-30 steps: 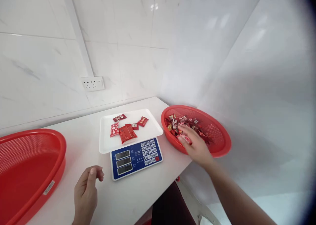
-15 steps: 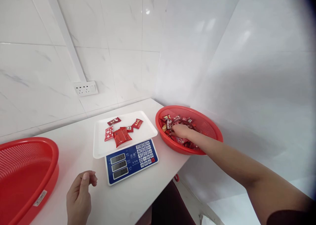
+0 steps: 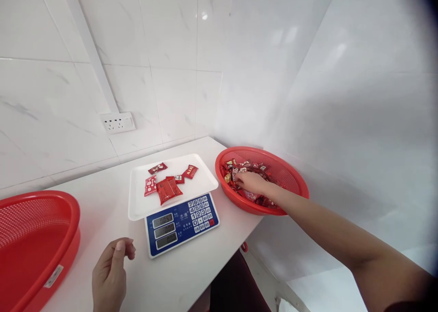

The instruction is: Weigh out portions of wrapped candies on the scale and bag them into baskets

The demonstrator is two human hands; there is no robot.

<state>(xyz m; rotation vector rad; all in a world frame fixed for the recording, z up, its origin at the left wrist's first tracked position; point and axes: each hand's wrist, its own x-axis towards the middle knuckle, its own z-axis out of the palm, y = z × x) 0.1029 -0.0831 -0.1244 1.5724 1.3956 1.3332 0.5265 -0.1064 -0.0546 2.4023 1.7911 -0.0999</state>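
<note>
My right hand (image 3: pixel 252 182) reaches into a red plastic basket (image 3: pixel 294 177) on the right, its curled fingers down among many small wrapped snack packets (image 3: pixel 251 196). What its fingertips grip is hidden. Over the white table, my left hand (image 3: pixel 112 268) hovers with loosely curled fingers and the thumb against them, no object visible in it. It is nearest to a digital scale (image 3: pixel 183 225) with a blue keypad and a white tray (image 3: pixel 140 207). On that tray lie a larger red packet (image 3: pixel 169 190), a pink dotted packet (image 3: pixel 150 185) and a few small red packets (image 3: pixel 190 171).
A second red basket (image 3: pixel 70 216) with a white label stands at the left edge. Behind the white table (image 3: pixel 99 193) rises a tiled wall with a power socket (image 3: pixel 118 122). The right basket sits by the table's right edge, close to the side wall.
My right hand has shifted slightly left within the packets in the basket. My left hand and the packets on the scale tray stay practically as they were.
</note>
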